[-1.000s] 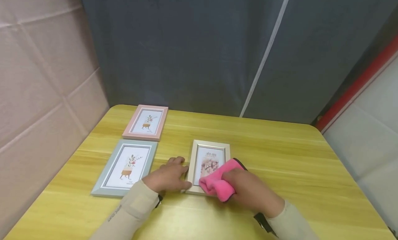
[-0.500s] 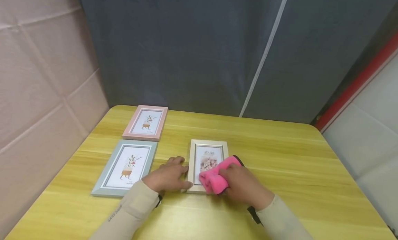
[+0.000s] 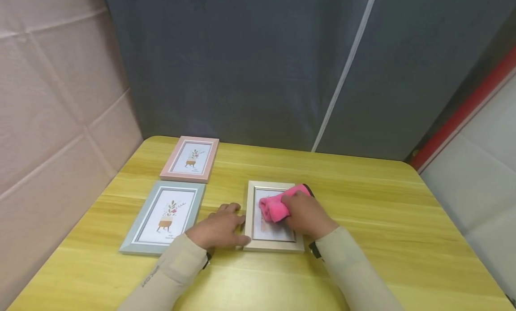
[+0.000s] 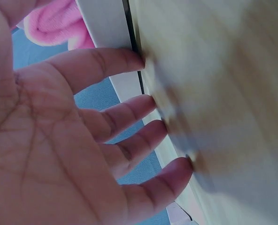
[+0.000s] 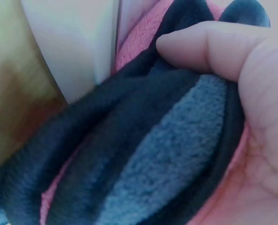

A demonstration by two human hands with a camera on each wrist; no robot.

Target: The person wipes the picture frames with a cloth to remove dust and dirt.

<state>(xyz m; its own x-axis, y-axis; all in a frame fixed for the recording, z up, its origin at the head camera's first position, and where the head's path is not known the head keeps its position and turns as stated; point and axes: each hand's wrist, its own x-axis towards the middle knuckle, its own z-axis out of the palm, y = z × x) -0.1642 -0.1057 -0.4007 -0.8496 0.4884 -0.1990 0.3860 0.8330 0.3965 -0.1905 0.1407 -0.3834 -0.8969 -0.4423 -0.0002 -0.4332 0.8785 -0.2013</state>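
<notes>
A cream picture frame [image 3: 274,245] lies flat on the yellow wood-grain table [image 3: 363,203], its picture partly hidden by a folded pink cloth [image 3: 276,208]. My right hand [image 3: 306,214] grips that cloth and presses it on the upper half of the glass. In the right wrist view the cloth's dark edging and grey underside [image 5: 172,145] bunch up under the thumb. My left hand [image 3: 221,228] rests at the frame's left side, thumb by its lower left corner. Its fingers [image 4: 134,140] are spread, fingertips on the tabletop, in the left wrist view.
Left of my left hand lies a grey-blue picture frame [image 3: 137,237] with a plant print. Behind it is a pink picture frame [image 3: 187,178] near the table's back left corner. A dark curtain [image 3: 242,69] hangs beyond the back edge.
My right hand has moved the pink cloth up over the glass, from the lower right to the upper part, uncovering the frame's lower right corner. My left hand has stayed in place.
</notes>
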